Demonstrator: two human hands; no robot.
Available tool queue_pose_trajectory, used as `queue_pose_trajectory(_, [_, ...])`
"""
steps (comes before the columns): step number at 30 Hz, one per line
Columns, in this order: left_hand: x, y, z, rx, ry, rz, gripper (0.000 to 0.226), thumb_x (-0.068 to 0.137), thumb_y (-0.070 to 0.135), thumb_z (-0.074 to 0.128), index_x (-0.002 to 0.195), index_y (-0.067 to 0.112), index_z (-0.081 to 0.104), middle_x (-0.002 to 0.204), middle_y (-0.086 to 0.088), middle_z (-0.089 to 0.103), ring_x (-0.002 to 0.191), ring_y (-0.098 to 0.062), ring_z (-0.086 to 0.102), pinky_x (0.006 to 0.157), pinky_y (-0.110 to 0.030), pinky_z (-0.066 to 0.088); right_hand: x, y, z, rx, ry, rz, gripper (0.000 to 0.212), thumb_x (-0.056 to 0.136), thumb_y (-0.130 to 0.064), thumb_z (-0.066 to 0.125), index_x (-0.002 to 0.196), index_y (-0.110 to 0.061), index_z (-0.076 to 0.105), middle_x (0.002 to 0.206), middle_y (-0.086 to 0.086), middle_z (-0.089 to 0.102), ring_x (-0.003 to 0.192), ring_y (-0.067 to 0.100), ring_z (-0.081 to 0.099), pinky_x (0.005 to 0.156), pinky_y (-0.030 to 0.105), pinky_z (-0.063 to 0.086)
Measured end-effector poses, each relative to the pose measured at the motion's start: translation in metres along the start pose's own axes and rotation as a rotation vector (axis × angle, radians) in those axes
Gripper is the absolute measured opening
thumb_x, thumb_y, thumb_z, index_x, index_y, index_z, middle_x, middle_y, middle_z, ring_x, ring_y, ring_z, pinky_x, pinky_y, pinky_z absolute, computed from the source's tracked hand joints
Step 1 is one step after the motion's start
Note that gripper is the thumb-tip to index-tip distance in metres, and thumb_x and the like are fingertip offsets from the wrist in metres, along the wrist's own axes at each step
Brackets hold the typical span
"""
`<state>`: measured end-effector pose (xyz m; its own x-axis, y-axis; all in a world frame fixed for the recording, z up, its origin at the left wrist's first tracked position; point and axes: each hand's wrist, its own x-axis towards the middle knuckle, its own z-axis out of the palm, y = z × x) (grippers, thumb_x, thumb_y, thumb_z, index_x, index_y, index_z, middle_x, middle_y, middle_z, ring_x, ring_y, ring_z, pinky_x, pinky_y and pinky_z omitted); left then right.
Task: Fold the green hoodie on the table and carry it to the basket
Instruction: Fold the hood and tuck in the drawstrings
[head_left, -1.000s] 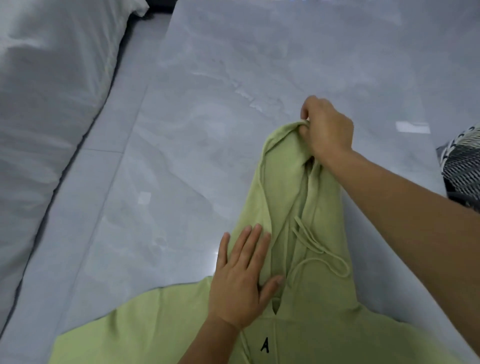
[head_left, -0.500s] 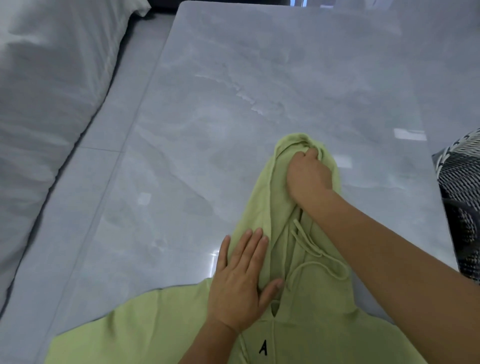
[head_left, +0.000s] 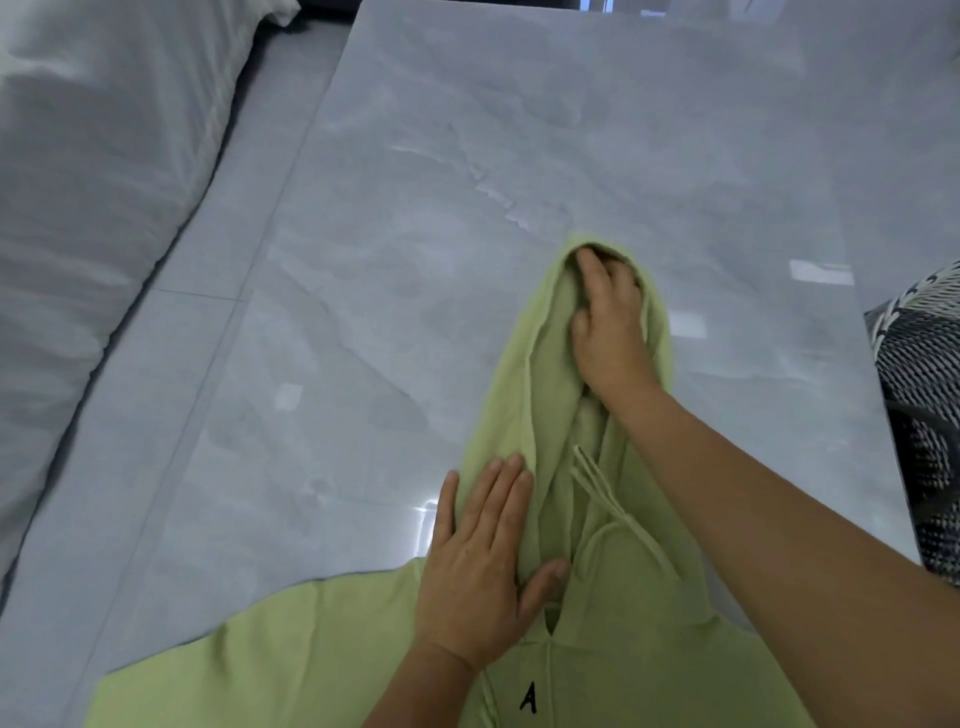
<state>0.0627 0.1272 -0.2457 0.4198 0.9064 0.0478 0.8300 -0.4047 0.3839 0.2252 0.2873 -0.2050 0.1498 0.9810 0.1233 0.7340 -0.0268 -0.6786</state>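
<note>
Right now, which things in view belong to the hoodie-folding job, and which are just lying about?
Belongs to the job:
green hoodie, with its hood and drawstrings
left hand, flat on the hoodie
right hand, inside the hood
table

Just lying about:
white bedding
black-and-white patterned thing at the right edge; cannot tell what it is

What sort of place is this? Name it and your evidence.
Probably a bedroom: a bed with grey bedding beside a marble-look table, a woven basket at the right, and a green hoodie being folded.

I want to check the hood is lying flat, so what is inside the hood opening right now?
The right hand is pushed into the hood of the green hoodie, fingers reaching its far tip. The lining beneath the palm is covered. The left hand presses flat outside.
</note>
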Motion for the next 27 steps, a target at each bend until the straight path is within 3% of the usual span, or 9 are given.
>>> queue_pose_trajectory(2, [0.000,-0.001,0.001,-0.001,-0.001,0.002,0.068,0.093,0.056,0.024,0.137,0.007,0.039,0.148,-0.003,0.035,0.139,-0.016,0.028,0.113,-0.047,0.015,-0.005,0.013,-0.003,-0.262,-0.012,0.029,0.055,0.085,-0.010,0.054,0.138,-0.015,0.039,0.131,0.021,0.041,0.117,0.037,0.040,0.097,0.040,0.033])
queue_pose_trajectory(4, [0.000,-0.001,0.001,0.005,0.001,-0.002,0.067,0.093,0.056,0.025,0.137,0.007,0.039,0.147,-0.003,0.035,0.139,-0.016,0.028,0.113,-0.047,0.016,-0.006,0.017,-0.008,-0.440,-0.079,0.078,0.057,0.083,-0.030,0.061,0.134,-0.015,0.040,0.127,0.019,0.044,0.113,0.036,0.041,0.090,0.044,0.036])
queue_pose_trajectory(6, [0.000,-0.001,0.002,0.010,-0.002,0.000,0.067,0.093,0.056,0.025,0.136,0.007,0.040,0.147,-0.002,0.036,0.138,-0.016,0.028,0.113,-0.047,0.016,-0.005,0.021,-0.015,-0.565,-0.151,0.188,0.058,0.084,-0.050,0.054,0.123,-0.008,0.048,0.125,0.018,0.048,0.115,0.035,0.040,0.091,0.045,0.034])
queue_pose_trajectory(8, [0.000,-0.001,0.002,0.013,-0.003,-0.004,0.066,0.093,0.056,0.025,0.136,0.008,0.039,0.147,-0.002,0.036,0.138,-0.015,0.028,0.112,-0.047,0.017,-0.006,0.023,-0.018,-0.658,-0.193,0.189,0.057,0.088,-0.054,0.041,0.110,-0.006,0.060,0.123,0.016,0.053,0.116,0.033,0.039,0.095,0.045,0.030])
queue_pose_trajectory(10, [0.000,0.000,0.002,0.017,0.009,-0.003,0.066,0.093,0.056,0.024,0.136,0.008,0.038,0.146,-0.002,0.037,0.138,-0.015,0.029,0.112,-0.047,0.018,-0.006,0.023,-0.017,-0.598,-0.188,0.102,0.045,0.094,-0.043,0.038,0.110,-0.010,0.063,0.124,0.011,0.055,0.118,0.030,0.039,0.099,0.044,0.025])
queue_pose_trajectory(12, [0.000,0.000,0.002,0.020,0.028,-0.001,0.065,0.093,0.056,0.024,0.136,0.008,0.037,0.145,-0.003,0.040,0.137,-0.016,0.030,0.112,-0.047,0.018,-0.002,0.020,-0.016,-0.502,-0.236,-0.008,0.035,0.094,-0.028,0.040,0.124,-0.018,0.055,0.133,0.004,0.050,0.123,0.028,0.037,0.101,0.042,0.022])
queue_pose_trajectory(15, [-0.001,0.001,0.001,0.010,0.053,-0.008,0.065,0.093,0.055,0.025,0.135,0.007,0.036,0.143,-0.005,0.042,0.137,-0.017,0.031,0.112,-0.047,0.019,-0.003,0.018,-0.012,-0.470,-0.324,-0.041,0.054,0.088,-0.017,0.046,0.140,-0.025,0.033,0.146,0.003,0.034,0.128,0.029,0.030,0.103,0.040,0.021])
queue_pose_trajectory(21, [-0.001,0.001,0.001,-0.034,0.077,-0.007,0.064,0.092,0.056,0.027,0.133,0.007,0.037,0.142,-0.006,0.044,0.137,-0.016,0.031,0.113,-0.048,0.018,-0.008,0.012,-0.006,-0.393,-0.262,0.194,0.064,0.079,-0.046,0.055,0.132,-0.017,0.035,0.134,0.014,0.035,0.126,0.033,0.026,0.106,0.048,0.018])
queue_pose_trajectory(27, [0.010,0.001,-0.009,-0.254,0.200,-0.078,0.053,0.087,0.048,0.046,0.125,0.012,0.044,0.127,0.002,0.049,0.122,-0.015,0.042,0.109,-0.039,0.021,-0.025,0.024,0.016,-0.572,-0.271,0.079,0.088,0.064,-0.064,0.014,0.141,-0.023,0.030,0.146,0.018,0.029,0.134,0.038,0.024,0.108,0.057,0.012])
